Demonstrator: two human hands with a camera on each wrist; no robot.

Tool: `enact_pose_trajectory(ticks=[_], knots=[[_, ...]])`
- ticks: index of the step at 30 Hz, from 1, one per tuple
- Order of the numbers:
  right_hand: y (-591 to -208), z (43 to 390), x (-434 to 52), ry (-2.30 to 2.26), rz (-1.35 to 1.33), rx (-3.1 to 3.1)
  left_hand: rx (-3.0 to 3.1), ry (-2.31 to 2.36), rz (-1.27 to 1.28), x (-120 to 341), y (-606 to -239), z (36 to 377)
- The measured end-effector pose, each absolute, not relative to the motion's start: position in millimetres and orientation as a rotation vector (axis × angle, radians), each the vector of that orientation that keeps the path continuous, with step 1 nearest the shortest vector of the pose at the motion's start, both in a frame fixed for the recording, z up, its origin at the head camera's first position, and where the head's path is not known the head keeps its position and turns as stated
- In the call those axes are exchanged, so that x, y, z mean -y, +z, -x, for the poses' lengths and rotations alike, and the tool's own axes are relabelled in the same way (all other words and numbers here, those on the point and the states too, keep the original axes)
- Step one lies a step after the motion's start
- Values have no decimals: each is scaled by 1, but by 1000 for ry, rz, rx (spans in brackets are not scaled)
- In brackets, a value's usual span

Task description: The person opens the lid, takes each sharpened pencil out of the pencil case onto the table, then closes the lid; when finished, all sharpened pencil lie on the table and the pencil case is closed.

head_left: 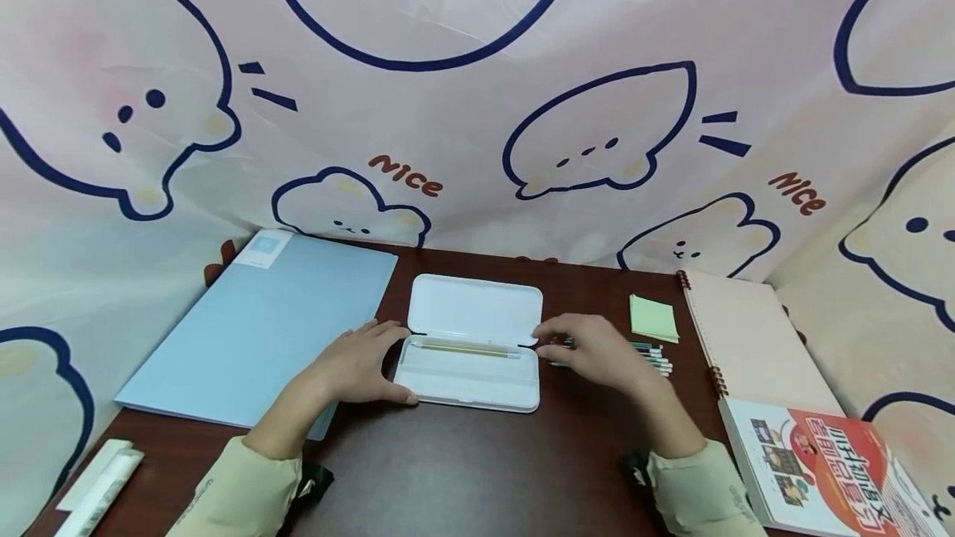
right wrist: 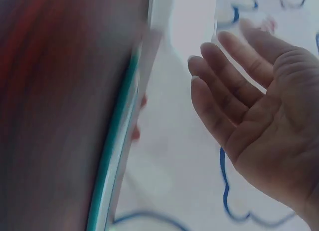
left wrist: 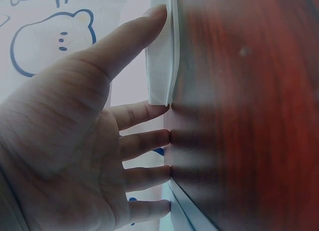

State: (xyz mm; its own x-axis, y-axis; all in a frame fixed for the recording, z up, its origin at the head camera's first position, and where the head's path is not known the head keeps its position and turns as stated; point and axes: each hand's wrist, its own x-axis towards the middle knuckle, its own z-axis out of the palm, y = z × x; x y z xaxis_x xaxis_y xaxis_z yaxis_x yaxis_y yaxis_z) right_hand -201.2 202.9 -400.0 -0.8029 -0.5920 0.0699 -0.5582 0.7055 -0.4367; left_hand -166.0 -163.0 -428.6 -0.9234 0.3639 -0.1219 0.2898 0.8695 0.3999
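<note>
A white pencil case (head_left: 462,392) lies with its lid (head_left: 477,309) flipped back on the dark table. Along its hinge side sits one slim golden pencil or pen (head_left: 466,349). My left hand (head_left: 361,367) spans the case's left end, thumb at the front corner; the left wrist view shows the other fingers straight, tips at the tabletop. At the right end my right hand (head_left: 593,346) hovers by the hinge, its fingers loosely bent and nothing in them in the right wrist view. Several green and white pens (head_left: 660,365) lie partly hidden beneath that hand.
A light blue folder (head_left: 283,313) lies on the left, a white stick-like object (head_left: 104,487) in front of it. Green sticky notes (head_left: 653,318) rest behind the pens. On the right are a spiral notebook (head_left: 761,346) and a red-and-white book (head_left: 828,462). A printed curtain (head_left: 470,123) stands behind.
</note>
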Motion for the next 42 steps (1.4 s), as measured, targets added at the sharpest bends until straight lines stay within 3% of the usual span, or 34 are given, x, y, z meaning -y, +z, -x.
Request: enact_pose_trajectory(ticks=[8,25,42], knots=[[-412,198,-153,-585,1089,-2693,-2853,558,-498,163,-429,167],[-423,201,-116,-321,1190,-2656,-2847,547,-473,163,-429,167],[-414,205,-136,-590,1160,-2666,-2850,555,-491,163,-430,167]])
